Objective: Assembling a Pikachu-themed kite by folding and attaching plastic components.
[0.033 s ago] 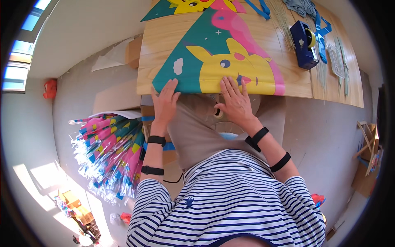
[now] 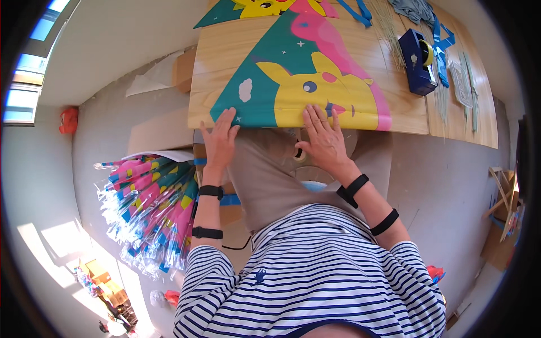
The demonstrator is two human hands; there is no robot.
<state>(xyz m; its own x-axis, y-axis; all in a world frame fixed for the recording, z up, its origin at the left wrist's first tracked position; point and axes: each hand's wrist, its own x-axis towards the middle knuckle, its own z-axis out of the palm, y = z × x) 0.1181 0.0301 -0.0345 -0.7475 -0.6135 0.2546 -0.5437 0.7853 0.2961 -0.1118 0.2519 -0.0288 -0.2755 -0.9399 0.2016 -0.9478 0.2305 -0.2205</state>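
A triangular kite sheet, green, yellow and pink with a yellow cartoon figure, lies on the wooden table, its wide edge along the table's near edge. My left hand has its fingertips at the sheet's near left corner, fingers stretched out and thumb apart. My right hand rests flat on the yellow part of the near edge, fingers extended and thumb spread. Neither hand grips anything. Part of a second printed sheet of similar pattern shows at the table's far side.
A dark blue tape dispenser with yellow tape stands at the table's right, near thin sticks, blue ribbons and a clear plastic tray. Plastic-wrapped colourful bundles stand at my left, by a cardboard box.
My left hand has shifted slightly left and toward the table edge, uncovering a small white star near the sheet's corner. My right hand stays in place.
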